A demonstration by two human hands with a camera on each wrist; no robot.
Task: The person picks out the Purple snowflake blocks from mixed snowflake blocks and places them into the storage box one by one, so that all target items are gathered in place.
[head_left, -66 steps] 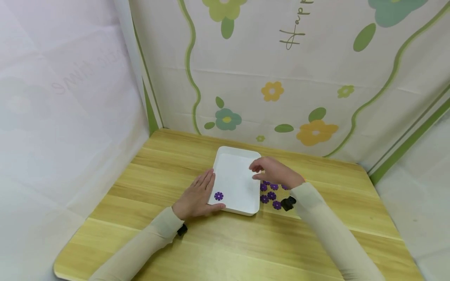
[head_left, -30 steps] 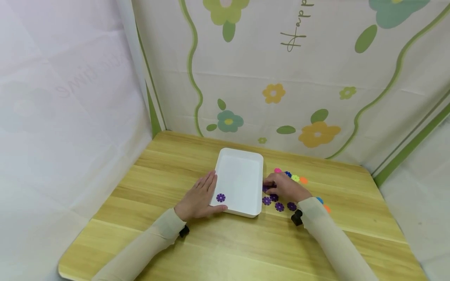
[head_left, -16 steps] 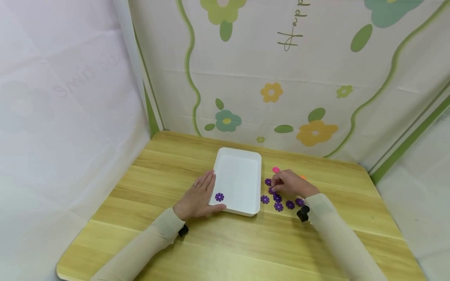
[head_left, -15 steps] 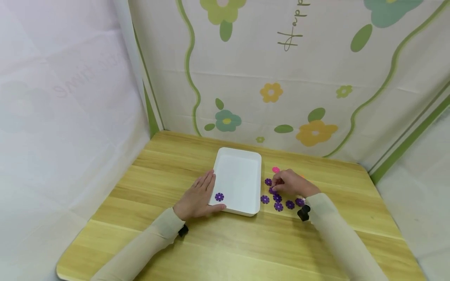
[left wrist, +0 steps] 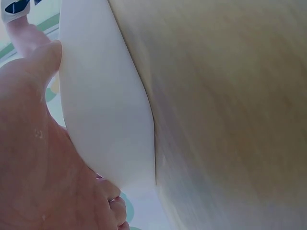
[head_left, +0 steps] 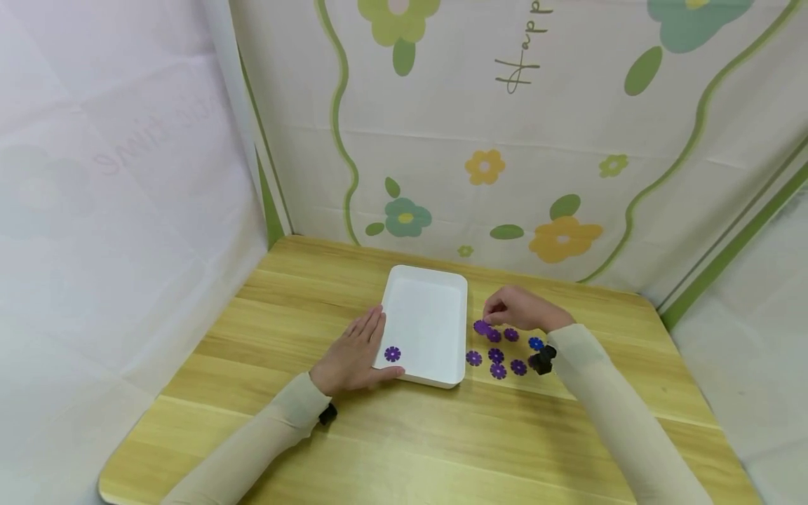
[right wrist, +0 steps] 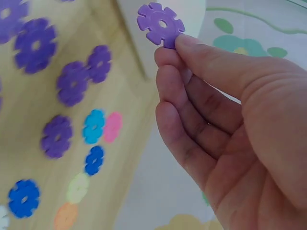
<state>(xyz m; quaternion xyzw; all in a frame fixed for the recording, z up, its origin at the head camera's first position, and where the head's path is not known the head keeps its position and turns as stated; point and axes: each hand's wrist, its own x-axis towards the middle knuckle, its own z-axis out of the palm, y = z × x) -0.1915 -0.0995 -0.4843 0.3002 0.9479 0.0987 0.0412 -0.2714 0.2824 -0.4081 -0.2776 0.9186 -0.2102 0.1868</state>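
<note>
My left hand [head_left: 353,356] lies against the near-left corner of a white rectangular tray [head_left: 426,308], fingers straight along its left side and thumb on the near rim. The left wrist view shows the tray's outer wall [left wrist: 103,91] beside the thumb. One purple snowflake disc [head_left: 393,353] lies in the tray's near-left corner. Just right of the tray, my right hand [head_left: 522,308] is raised over the loose discs. Thumb and forefinger pinch another purple snowflake disc [right wrist: 160,24] by its edge; the other fingers curl inward.
Several purple discs [head_left: 498,370] are scattered on the wooden table [head_left: 391,449] right of the tray. Blue [right wrist: 24,198], light blue [right wrist: 93,126], pink [right wrist: 112,127], pale yellow [right wrist: 77,188] and orange [right wrist: 65,215] discs lie farther off. A flower-print cloth wall [head_left: 442,196] stands behind.
My right hand has come back from above the tray to the discs, taken hold of a purple one and lifted it. My left hand keeps its place on the tray.
</note>
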